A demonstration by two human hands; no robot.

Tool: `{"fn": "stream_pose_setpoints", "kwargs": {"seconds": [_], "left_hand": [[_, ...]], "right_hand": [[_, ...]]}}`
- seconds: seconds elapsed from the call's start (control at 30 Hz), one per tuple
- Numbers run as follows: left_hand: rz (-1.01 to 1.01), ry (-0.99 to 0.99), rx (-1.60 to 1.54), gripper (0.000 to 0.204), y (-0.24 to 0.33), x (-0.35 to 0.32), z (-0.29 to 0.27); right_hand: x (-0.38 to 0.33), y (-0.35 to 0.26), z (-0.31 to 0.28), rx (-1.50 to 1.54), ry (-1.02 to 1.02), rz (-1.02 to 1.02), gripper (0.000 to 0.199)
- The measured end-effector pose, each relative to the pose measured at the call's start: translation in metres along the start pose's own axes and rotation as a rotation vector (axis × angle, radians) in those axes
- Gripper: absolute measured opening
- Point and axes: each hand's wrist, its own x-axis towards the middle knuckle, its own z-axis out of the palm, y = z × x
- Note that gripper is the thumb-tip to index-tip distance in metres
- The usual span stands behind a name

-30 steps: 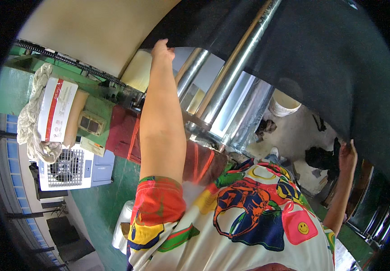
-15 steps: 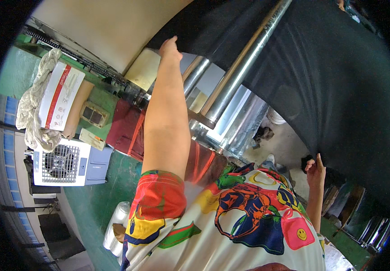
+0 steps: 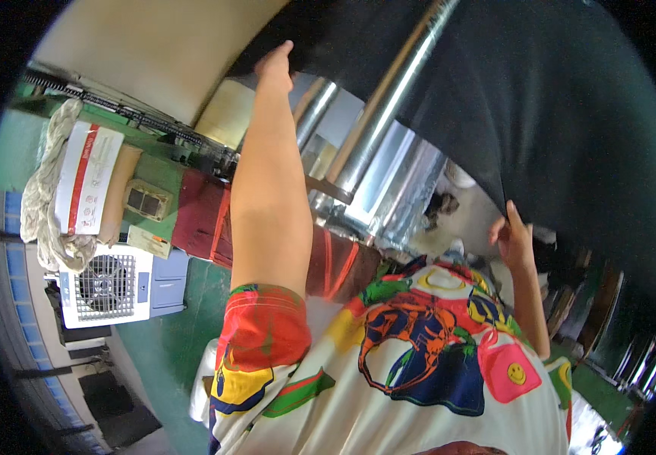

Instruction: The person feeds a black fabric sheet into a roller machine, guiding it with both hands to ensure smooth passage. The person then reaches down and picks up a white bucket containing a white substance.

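Observation:
A wide sheet of black fabric-like material (image 3: 563,114) spans the top and right, passing around a long shiny metal roller (image 3: 396,95). My left arm is stretched far forward. My left hand (image 3: 275,64) lies at the sheet's left edge, beside a large pale roller (image 3: 244,34), with fingers extended and nothing visible in them. My right hand (image 3: 517,239) is raised at the sheet's lower edge. Its longest visible finger points up and touches or nearly touches that edge, while the other fingers are bent apart and slightly blurred.
A dark red padded bar (image 3: 199,208) with red straps crosses in front of me. To the left are a white and red box (image 3: 89,178), a twisted pale cloth (image 3: 39,193) and a white-blue air cooler (image 3: 111,284). A shorter metal roller (image 3: 316,106) sits beyond my left forearm.
My right hand has risen and moved left along with the sheet's lower edge. My left hand has shifted slightly up and left. The whole view has turned a little.

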Motion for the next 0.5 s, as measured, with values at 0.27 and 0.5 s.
{"fn": "stream_pose_setpoints", "kwargs": {"seconds": [0.27, 0.5], "left_hand": [[-0.063, 0.446, -0.283, 0.028, -0.004, 0.033, -0.018], [0.163, -0.079, 0.233, 0.014, -0.006, 0.004, 0.002]], "right_hand": [[0.019, -0.003, 0.027, 0.0, -0.091, 0.065, 0.051], [0.026, -0.006, 0.058, -0.073, -0.254, 0.134, 0.053]]}}
